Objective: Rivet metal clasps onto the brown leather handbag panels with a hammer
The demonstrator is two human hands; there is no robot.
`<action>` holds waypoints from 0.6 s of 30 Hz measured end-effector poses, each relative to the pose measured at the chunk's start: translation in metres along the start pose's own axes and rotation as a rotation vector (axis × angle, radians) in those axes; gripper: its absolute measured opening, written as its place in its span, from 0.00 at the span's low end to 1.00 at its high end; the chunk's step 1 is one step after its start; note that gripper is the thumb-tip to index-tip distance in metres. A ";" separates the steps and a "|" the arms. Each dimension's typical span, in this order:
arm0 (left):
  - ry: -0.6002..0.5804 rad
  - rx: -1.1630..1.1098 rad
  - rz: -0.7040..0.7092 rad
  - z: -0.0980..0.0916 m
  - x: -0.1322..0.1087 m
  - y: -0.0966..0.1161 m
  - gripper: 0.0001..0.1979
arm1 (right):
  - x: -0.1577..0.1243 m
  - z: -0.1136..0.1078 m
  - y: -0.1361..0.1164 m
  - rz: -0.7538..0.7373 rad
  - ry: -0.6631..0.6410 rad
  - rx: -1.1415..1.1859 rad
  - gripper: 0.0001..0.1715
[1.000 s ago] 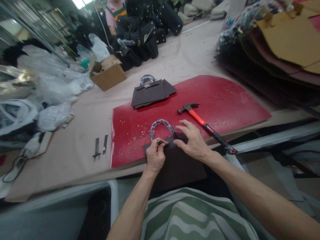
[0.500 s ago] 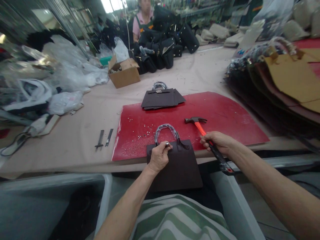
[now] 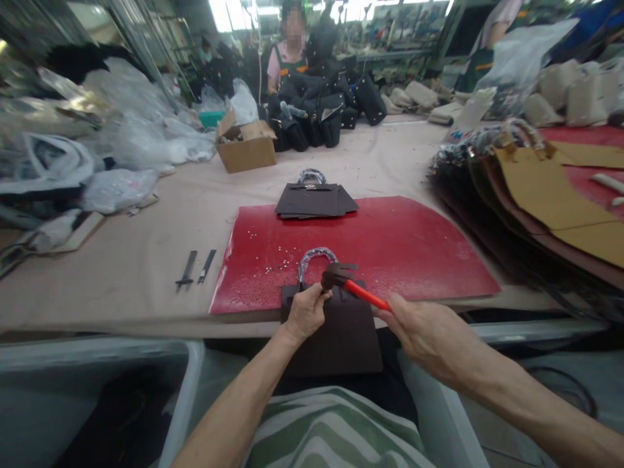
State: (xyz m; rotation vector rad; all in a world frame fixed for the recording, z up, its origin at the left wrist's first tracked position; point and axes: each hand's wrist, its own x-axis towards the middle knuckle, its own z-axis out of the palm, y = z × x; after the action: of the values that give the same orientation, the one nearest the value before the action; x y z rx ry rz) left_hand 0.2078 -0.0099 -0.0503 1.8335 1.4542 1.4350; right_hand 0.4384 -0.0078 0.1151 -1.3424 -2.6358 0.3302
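Note:
A dark brown bag panel [image 3: 341,335] with a plastic-wrapped handle [image 3: 314,257] lies at the near edge of the red mat [image 3: 400,247]. My left hand [image 3: 306,312] is closed in a pinch on a small metal punch, standing on the panel's top edge. My right hand [image 3: 429,335] grips the orange-handled hammer [image 3: 358,292], whose dark head [image 3: 336,276] hovers right over the left fingers. Small silver rivets [image 3: 277,263] are scattered on the mat to the left.
A stack of dark bag panels [image 3: 314,198] lies at the mat's far edge. Two dark tools [image 3: 195,268] rest on the beige table at left. A cardboard box [image 3: 246,146], plastic bags [image 3: 121,130], tan panels [image 3: 541,188] and a person [image 3: 292,52] behind black bags surround the table.
My right hand left the panel, took the hammer from the mat and swung its head over my left hand. The left hand stays pinched at the panel's top edge.

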 end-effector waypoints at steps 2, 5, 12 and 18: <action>0.022 -0.015 -0.003 0.001 0.000 -0.001 0.08 | 0.001 -0.011 -0.007 -0.012 0.166 0.024 0.16; 0.033 -0.033 0.005 0.001 0.000 -0.002 0.07 | 0.000 -0.014 -0.016 0.039 0.471 0.104 0.19; 0.017 0.019 0.010 0.000 0.000 -0.001 0.07 | -0.002 0.018 0.014 0.112 -0.131 0.041 0.16; -0.003 -0.030 0.021 -0.003 0.002 0.005 0.07 | 0.024 0.050 0.066 0.436 -0.118 0.351 0.25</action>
State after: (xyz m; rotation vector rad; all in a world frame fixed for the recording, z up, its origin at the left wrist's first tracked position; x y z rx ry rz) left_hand 0.2077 -0.0113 -0.0444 1.8372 1.4086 1.4557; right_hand 0.4634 0.0437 0.0502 -1.7941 -2.1980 0.9048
